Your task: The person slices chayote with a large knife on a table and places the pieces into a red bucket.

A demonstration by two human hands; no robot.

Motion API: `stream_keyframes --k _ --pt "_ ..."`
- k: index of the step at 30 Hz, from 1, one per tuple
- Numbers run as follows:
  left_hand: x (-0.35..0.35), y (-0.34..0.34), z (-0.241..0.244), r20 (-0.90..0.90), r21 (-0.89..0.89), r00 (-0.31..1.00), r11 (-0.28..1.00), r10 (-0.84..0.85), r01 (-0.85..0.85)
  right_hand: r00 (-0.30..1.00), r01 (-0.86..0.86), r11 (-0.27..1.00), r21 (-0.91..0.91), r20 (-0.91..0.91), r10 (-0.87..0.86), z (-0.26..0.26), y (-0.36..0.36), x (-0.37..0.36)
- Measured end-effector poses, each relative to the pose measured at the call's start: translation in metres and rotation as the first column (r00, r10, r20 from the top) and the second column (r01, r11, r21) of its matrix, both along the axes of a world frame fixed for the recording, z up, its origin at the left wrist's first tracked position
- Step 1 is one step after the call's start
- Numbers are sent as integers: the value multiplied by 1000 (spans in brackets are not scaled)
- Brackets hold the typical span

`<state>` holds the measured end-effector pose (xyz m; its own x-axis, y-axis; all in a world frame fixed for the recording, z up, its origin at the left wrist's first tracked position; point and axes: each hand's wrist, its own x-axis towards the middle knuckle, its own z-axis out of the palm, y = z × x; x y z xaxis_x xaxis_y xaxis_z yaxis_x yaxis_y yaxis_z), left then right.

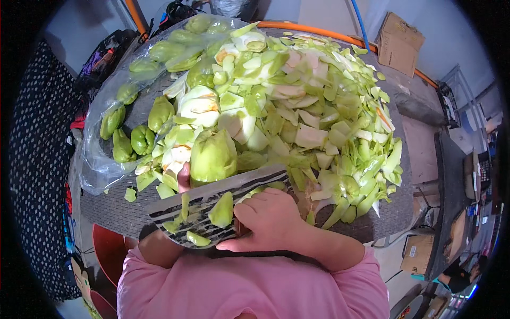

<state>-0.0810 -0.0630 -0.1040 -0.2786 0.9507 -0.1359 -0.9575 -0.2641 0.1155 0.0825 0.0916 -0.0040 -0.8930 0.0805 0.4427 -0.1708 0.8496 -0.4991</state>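
Note:
My right hand grips the brown handle of a broad cleaver. Several green slices cling to its blade, which shows dark stripes. Just beyond the blade's top edge is a partly peeled green chayote, held by my left hand. Only one digit of that hand shows at the chayote's left side; the cleaver hides the rest. A wide heap of green and pale peelings spreads over the table. Pale peeled chayotes with brownish marks lie left of the heap.
At the left, a clear plastic bag holds several whole chayotes. An orange tube runs behind the table, near a cardboard box. A red container stands below the left edge. Dark dotted cloth hangs at far left.

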Motion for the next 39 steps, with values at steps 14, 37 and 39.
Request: stream_keyframes --k 14,37,39 --pt "11 31 51 -308 184 951 981 -8 67 899 438 851 -289 135 -417 -2 66 -8" --pt "-6 14 66 -960 -4 237 836 151 -549 909 252 702 -666 -86 -408 -25 91 4" --pt "-17 14 68 -994 100 -98 761 48 -640 930 162 518 -840 -45 -364 -9 86 8"
